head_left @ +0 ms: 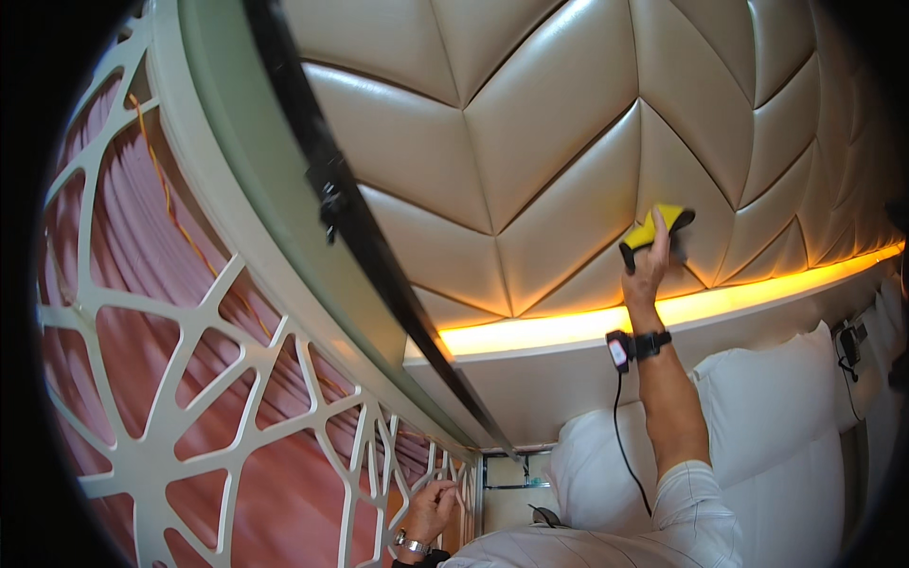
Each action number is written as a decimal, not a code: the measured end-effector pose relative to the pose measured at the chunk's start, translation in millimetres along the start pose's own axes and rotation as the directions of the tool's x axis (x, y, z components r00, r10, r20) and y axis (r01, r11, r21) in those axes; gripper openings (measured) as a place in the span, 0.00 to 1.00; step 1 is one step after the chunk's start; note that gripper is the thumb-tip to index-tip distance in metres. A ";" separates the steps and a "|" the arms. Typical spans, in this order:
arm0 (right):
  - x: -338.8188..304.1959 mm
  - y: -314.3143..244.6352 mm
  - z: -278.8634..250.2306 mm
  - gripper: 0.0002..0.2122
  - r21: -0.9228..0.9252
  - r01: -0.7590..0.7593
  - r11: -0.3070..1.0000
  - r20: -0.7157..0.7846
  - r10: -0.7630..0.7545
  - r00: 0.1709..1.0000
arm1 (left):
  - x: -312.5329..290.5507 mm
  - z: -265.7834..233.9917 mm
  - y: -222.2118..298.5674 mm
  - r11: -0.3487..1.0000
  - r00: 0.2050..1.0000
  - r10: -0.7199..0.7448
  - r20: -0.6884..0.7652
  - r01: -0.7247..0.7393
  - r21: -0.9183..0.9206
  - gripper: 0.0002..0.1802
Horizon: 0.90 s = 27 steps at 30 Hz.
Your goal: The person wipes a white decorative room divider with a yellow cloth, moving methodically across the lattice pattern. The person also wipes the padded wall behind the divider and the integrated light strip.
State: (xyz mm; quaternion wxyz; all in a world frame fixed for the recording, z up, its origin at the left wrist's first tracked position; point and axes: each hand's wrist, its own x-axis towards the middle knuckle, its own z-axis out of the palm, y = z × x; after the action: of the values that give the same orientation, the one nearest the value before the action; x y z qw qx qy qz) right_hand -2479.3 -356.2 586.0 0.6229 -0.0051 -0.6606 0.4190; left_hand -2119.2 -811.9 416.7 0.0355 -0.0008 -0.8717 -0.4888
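My right hand (648, 265) reaches up and holds a yellow cloth with dark edges (670, 220) against the padded wall panel (568, 142). The panel is shiny beige, with stitched slanting sections. Low in the view, my left hand (431, 511) has its fingers curled at the white lattice screen (189, 327), seemingly round one of its bars; the fingertips are partly hidden. On my right wrist sits a black strap with a small device (620, 350), from which a cable hangs. A metal watch is on my left wrist.
A glowing yellow light strip (540, 331) runs along the ledge below the panel. White pillows (772, 393) lie beneath it on the right. A dark rail (331, 180) slants down on the left, and pink curtains (142, 218) hang behind the lattice.
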 end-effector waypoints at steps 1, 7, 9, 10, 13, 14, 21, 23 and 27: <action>20.4 -21.5 12.0 0.26 0.150 -0.217 0.964 0.075 0.208 0.975 | 6.7 -1.1 1.9 1.000 0.999 -0.024 -0.040 0.025 0.014 0.10; 63.2 -10.5 79.3 0.28 -0.267 0.392 0.880 0.038 -0.397 0.917 | 54.7 -1.5 46.0 0.993 0.988 -0.044 -0.151 0.059 0.098 0.10; 42.4 -20.1 78.3 0.28 -0.189 0.426 0.885 0.173 -0.397 0.901 | 59.3 -2.3 45.8 0.992 0.984 -0.093 -0.151 0.105 0.071 0.10; 21.4 -19.7 81.6 0.27 -0.150 0.439 0.886 0.158 -0.417 0.895 | 64.1 -2.9 45.7 0.991 0.984 -0.109 -0.145 0.118 0.059 0.10; -48.6 -5.4 79.8 0.28 0.018 0.464 0.885 0.335 -0.443 0.832 | 90.3 -1.9 16.2 0.991 0.994 0.008 -0.105 0.006 0.132 0.09; -68.6 -2.5 76.6 0.27 0.091 0.450 0.888 0.425 -0.443 0.789 | 108.6 -2.2 26.3 0.981 0.992 0.081 -0.101 -0.061 0.185 0.09; -80.8 -0.3 70.4 0.23 0.241 0.429 0.871 0.501 -0.490 0.714 | 235.0 -44.8 115.8 0.825 0.904 0.422 -0.065 -0.353 0.442 0.11; -44.3 -5.2 82.8 0.21 0.012 0.542 0.840 0.405 -0.500 0.766 | 274.6 -61.0 125.0 0.630 0.701 0.710 -0.066 -0.590 0.505 0.14; 68.4 -24.2 92.9 0.17 -0.324 0.637 0.700 0.133 -0.633 0.763 | 332.0 -77.6 180.3 0.463 0.528 0.847 -0.054 -0.684 0.564 0.21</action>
State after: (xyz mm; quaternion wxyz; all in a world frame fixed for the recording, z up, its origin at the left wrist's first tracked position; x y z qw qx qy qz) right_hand -2559.0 -386.6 667.3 0.7139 0.1146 -0.6887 0.0543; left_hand -2439.2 -795.0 631.4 0.3976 -0.3087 -0.8451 -0.1798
